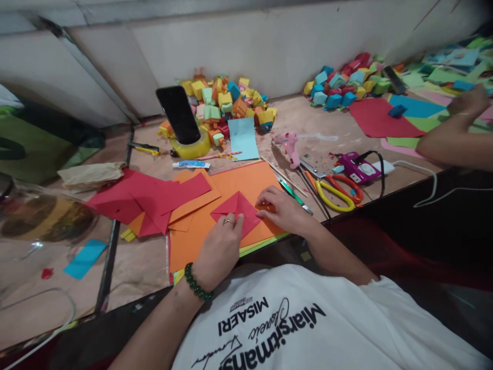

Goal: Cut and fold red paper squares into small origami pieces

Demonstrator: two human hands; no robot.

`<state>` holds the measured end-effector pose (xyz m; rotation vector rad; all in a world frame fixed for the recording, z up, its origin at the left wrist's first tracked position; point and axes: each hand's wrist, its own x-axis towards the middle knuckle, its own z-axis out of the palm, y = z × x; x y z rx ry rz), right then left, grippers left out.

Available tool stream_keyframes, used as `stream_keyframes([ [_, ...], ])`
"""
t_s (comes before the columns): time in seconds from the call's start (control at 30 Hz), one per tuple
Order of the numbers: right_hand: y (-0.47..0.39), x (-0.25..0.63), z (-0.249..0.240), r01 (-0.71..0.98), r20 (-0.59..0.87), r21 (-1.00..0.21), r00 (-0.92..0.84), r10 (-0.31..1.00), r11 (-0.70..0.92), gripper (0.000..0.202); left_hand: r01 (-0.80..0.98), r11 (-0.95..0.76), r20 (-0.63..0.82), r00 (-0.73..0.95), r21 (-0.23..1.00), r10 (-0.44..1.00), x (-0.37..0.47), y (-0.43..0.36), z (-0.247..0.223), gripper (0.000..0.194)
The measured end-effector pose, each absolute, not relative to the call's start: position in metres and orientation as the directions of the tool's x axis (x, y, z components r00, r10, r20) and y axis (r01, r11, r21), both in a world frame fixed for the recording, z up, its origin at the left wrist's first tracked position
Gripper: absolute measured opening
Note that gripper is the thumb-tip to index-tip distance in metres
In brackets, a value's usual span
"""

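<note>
A red paper square [249, 208] with folded-in corners lies on a stack of orange sheets [188, 252]. My left hand [223, 241], with a ring and a green bead bracelet, presses on the paper's near left part, its fingers together. At the paper's right corner, my right hand [283, 208] has its thumb and fingers curled in on the edge. Red sheets [150, 198] and orange strips overlap the stack's left side. Just right of the stack are a green cutter [293, 194] and a thin stick.
Yellow and red-orange handled scissors [335, 192], a pink glue gun [290, 149] and a purple power adapter [358, 167] lie to the right. A phone [179, 115] stands in a tape roll [192, 146]. Folded paper pieces [223, 103] are heaped behind. Another person's arm [454, 141] reaches in at right.
</note>
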<state>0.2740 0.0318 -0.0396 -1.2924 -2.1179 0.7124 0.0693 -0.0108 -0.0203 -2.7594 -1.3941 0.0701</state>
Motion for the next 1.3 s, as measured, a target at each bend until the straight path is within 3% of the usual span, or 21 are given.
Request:
stream_keyframes([
  [0.27, 0.033, 0.279, -0.035, 0.613, 0.147, -0.662, -0.458, 0.877, 0.431, 0.018, 0.771, -0.622, 0.108, 0.636, -0.136, 0.764, 0.071, -0.012, -0.022, 0.043],
  [0.47, 0.035, 0.282, -0.027, 0.620, 0.108, -0.653, -0.492, 0.864, 0.435, 0.018, 0.784, -0.618, 0.055, 0.621, -0.054, 0.782, 0.066, -0.010, -0.022, 0.046],
  [0.6, 0.035, 0.285, -0.028, 0.578, 0.167, -0.652, -0.522, 0.836, 0.491, 0.017, 0.771, -0.636, 0.058, 0.637, -0.036, 0.769, 0.062, -0.011, -0.021, 0.048],
  [0.7, 0.028, 0.287, -0.035, 0.603, 0.231, -0.486, -0.609, 0.759, 0.632, 0.031, 0.765, -0.644, 0.085, 0.643, -0.022, 0.761, 0.063, -0.015, -0.021, 0.045],
  [0.8, 0.017, 0.292, -0.044, 0.637, 0.252, -0.233, -0.690, 0.678, 0.735, 0.031, 0.772, -0.636, 0.115, 0.632, -0.006, 0.766, 0.065, -0.019, -0.023, 0.044],
  [0.87, 0.010, 0.296, -0.048, 0.616, 0.265, -0.148, -0.729, 0.631, 0.773, 0.031, 0.774, -0.633, 0.129, 0.628, -0.008, 0.767, 0.065, -0.022, -0.025, 0.048],
  [1.0, 0.005, 0.297, -0.041, 0.596, 0.294, -0.093, -0.749, 0.594, 0.798, 0.031, 0.774, -0.633, 0.157, 0.627, -0.015, 0.763, 0.059, -0.029, -0.029, 0.053],
  [1.17, 0.006, 0.278, -0.027, 0.588, 0.393, 0.003, -0.744, 0.540, 0.809, 0.030, 0.741, -0.671, 0.254, 0.650, -0.002, 0.717, 0.045, -0.039, -0.025, 0.043],
  [1.3, 0.008, 0.270, -0.036, 0.533, 0.371, -0.012, -0.783, 0.499, 0.846, 0.028, 0.758, -0.650, 0.242, 0.623, 0.047, 0.744, 0.037, -0.045, -0.028, 0.042],
])
